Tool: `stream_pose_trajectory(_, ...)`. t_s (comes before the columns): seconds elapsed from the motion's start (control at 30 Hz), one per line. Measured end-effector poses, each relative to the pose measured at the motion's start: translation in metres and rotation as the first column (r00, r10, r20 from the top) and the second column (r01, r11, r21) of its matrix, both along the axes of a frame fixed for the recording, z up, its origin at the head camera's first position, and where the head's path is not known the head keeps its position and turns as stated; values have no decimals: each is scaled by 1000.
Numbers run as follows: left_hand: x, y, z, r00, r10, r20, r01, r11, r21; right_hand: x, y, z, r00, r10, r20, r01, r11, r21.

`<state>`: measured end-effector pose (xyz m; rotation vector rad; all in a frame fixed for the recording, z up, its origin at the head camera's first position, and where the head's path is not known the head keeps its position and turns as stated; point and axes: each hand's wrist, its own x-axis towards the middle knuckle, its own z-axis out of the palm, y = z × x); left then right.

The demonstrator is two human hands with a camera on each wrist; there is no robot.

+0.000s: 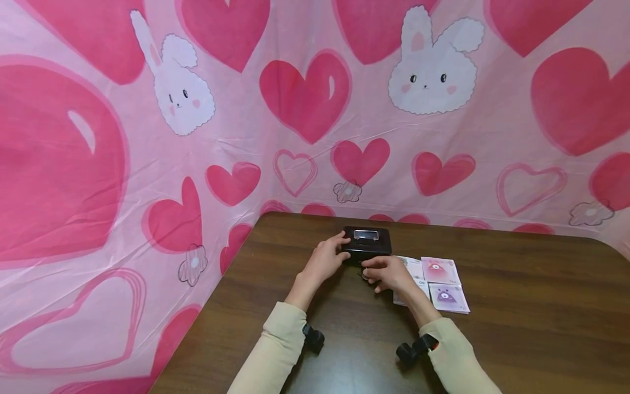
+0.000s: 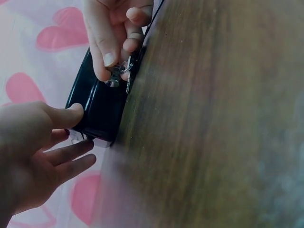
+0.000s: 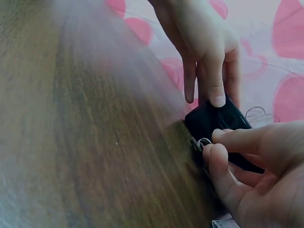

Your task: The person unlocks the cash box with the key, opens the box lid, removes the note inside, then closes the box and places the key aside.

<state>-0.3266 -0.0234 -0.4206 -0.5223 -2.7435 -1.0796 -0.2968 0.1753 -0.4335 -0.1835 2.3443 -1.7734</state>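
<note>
A small black cash box with a metal handle on its lid sits on the table, its lid down. My left hand holds the box at its left end; in the left wrist view the thumb rests on the front face and the other fingers are at the side. At the front lock, my right hand pinches a key between thumb and fingers. A metal ring hangs from it, with another key dangling. The pinched key's head is partly hidden by the fingertips.
Play banknotes with cartoon monsters lie in piles right of the box, partly under the right forearm. A brown wooden table extends to the right. Behind and left hangs a pink cloth with hearts and rabbits.
</note>
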Motion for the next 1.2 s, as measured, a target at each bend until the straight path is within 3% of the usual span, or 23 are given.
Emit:
stream_pose_trajectory(0.33,4,0,5,999,-16,-43,14,998,-54,3,-5,4,997,-31,-75,38,994,102)
stream_pose_trajectory(0.63,6,4,3,997,45,-66,-51,995,-88,1,-5,-1,993,-13,-115,31,988,152)
stream_pose_trajectory(0.93,7,4,3,996,46,-80,-52,996,-79,1,-5,-1,995,10,-104,7,988,154)
stream_pose_trajectory(1.2,7,4,3,993,34,-112,-43,995,-85,3,-8,3,994,-10,-111,32,981,192)
